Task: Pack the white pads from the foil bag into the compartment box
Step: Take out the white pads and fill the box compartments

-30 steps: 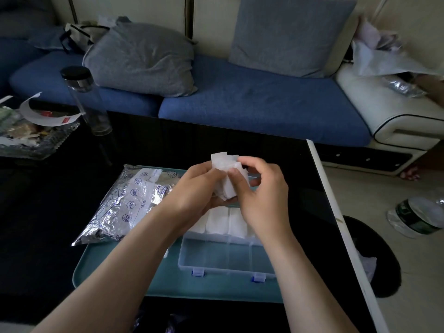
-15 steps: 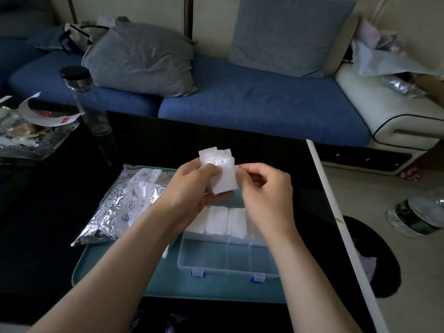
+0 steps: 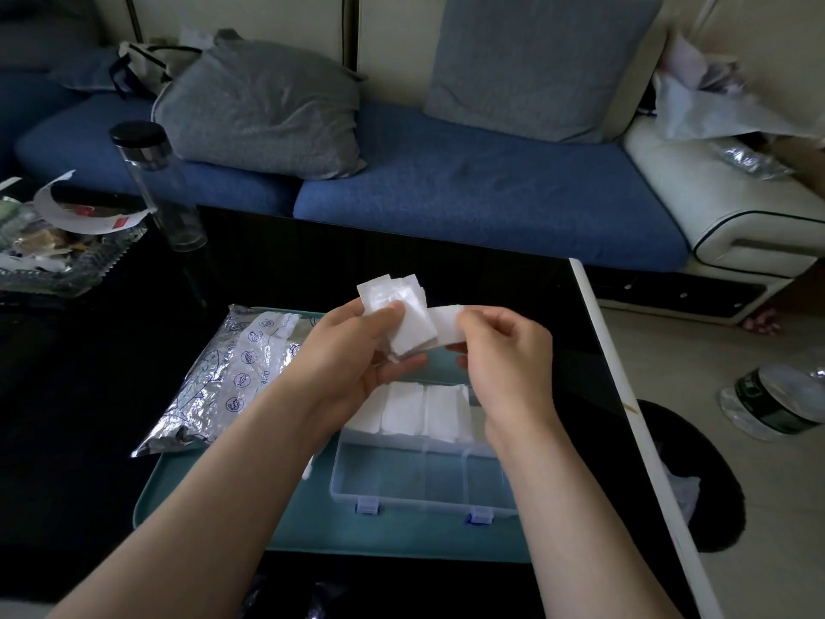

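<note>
The left hand (image 3: 352, 350) grips a stack of white square pads (image 3: 402, 317) above the clear plastic compartment box (image 3: 424, 486); the right hand (image 3: 504, 364) pinches one pad (image 3: 446, 327) at its right edge. The silver foil bag (image 3: 241, 373) lies left of the box.

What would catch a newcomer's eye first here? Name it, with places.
Centre frame, the left hand grips a stack of white pads while the right hand pinches one pad beside it. Below them, the clear compartment box on the teal tray holds packed pads in its far row. The crinkled foil bag lies left of the box.
</note>
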Motion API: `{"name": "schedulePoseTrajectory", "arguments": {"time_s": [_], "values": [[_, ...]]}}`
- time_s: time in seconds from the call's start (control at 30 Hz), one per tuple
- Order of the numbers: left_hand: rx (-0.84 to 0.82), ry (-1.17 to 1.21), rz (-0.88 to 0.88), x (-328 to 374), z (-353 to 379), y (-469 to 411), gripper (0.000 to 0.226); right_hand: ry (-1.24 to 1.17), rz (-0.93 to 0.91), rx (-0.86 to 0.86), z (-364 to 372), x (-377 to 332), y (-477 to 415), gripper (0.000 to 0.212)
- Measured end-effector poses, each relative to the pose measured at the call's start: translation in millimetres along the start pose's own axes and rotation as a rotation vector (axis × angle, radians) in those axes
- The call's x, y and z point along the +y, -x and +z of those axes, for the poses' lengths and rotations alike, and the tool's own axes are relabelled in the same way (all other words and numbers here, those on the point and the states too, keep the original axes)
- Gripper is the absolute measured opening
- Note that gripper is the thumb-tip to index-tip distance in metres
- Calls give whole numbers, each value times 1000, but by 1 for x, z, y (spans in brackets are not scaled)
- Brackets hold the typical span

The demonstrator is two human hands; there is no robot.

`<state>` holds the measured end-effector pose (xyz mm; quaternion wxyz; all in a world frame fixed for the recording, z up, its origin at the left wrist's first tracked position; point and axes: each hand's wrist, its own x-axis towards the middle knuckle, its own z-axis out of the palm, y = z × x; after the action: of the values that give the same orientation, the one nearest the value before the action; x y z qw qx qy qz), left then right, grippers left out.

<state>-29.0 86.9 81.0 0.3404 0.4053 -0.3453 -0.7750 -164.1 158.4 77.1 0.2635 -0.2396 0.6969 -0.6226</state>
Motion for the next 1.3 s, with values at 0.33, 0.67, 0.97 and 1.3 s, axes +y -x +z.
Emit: {"name": "schedulePoseTrajectory", "arguments": {"time_s": [0.33,0.67,0.97,1.3], "values": [[-100,-226,11,-1,-4,2,25,405,-623,-224,-12,-2,1,14],[-287,-291,26,0,-3,5,32,580,-587,-262,-10,11,-1,43],[-204,-195,-3,1,-3,5,35,486,-595,-232,-16,11,-3,38],[-99,-323,93,-3,-7,-2,32,251,-421,-376,-26,1,-6,27]]}}
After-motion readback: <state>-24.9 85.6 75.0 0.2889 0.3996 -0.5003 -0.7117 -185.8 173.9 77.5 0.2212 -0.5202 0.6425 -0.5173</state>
